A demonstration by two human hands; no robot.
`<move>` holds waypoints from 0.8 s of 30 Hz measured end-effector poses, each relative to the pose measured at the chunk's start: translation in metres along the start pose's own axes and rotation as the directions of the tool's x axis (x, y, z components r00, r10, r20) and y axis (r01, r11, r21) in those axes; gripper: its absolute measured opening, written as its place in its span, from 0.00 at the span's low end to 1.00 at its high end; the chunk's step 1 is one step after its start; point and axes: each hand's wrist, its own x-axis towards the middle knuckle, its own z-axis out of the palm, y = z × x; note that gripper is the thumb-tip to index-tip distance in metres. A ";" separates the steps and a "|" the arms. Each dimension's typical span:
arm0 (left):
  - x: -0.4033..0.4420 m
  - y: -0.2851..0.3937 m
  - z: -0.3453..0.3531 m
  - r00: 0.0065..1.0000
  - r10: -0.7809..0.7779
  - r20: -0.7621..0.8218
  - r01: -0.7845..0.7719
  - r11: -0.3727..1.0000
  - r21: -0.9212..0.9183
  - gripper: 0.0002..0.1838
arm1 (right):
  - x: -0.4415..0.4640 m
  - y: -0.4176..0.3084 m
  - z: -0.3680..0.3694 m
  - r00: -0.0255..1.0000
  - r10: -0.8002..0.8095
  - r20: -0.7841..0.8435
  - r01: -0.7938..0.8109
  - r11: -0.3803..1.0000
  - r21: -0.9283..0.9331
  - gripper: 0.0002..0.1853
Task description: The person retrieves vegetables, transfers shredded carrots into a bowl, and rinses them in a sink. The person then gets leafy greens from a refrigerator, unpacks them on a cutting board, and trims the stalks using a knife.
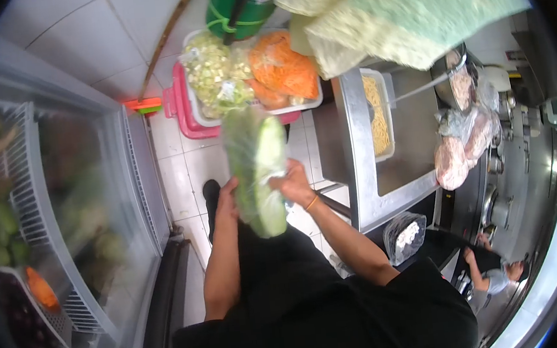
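Between my two hands is a clear plastic bag of long green vegetables (254, 169), held upright in front of my body; blur and the plastic hide their exact kind. My left hand (228, 200) grips the bag's left side, its fingers partly hidden behind it. On the other side, my right hand (293, 184) pinches the plastic with fingers closed, an orange band on its wrist. Just beyond the bag's top, a white tub (203, 119) set in a pink crate (188, 123) carries a bag of chopped pale-green vegetables (208, 67) and a bag of shredded orange vegetable (283, 66).
To the left stands a glass-door fridge (92, 192) with wire shelves of produce. A steel counter (368, 199) at right bears a container of noodles (377, 114) and bagged meat (454, 157). Pale green sheeting (404, 14) hangs above. Another person (493, 277) works at far right.
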 end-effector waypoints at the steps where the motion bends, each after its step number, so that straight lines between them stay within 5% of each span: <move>1: -0.001 -0.007 -0.019 1.000 0.001 0.012 0.000 0.998 -0.060 0.32 | -0.009 -0.014 0.009 1.000 -0.013 0.025 0.015 0.994 -0.104 0.20; 4: -0.025 -0.021 -0.042 0.977 0.050 0.205 -0.013 0.984 -0.180 0.33 | -0.030 -0.027 0.019 0.989 -0.039 0.140 0.079 0.953 -0.291 0.22; 6: -0.041 -0.030 -0.050 0.991 0.105 0.081 -0.104 0.994 -0.020 0.37 | -0.041 -0.016 0.020 0.969 -0.017 0.245 0.103 0.933 -0.345 0.21; 8: -0.061 -0.039 -0.044 0.986 0.121 -0.115 -0.129 0.990 -0.063 0.32 | -0.055 -0.026 0.016 0.931 0.001 0.364 0.168 0.887 -0.430 0.22; 15: -0.092 -0.068 -0.034 0.946 0.174 -0.272 -0.185 0.983 -0.017 0.31 | -0.095 0.004 -0.012 0.840 -0.160 0.518 0.258 0.959 -0.121 0.19; 20: -0.108 -0.081 -0.025 0.918 0.231 -0.323 -0.233 0.972 0.033 0.31 | -0.102 0.032 -0.048 0.943 -0.091 0.321 0.118 0.991 -0.067 0.11; 24: -0.118 -0.084 -0.013 0.894 0.279 -0.351 -0.266 0.960 0.086 0.30 | -0.100 0.051 -0.081 0.989 -0.143 0.044 0.149 0.960 -0.236 0.19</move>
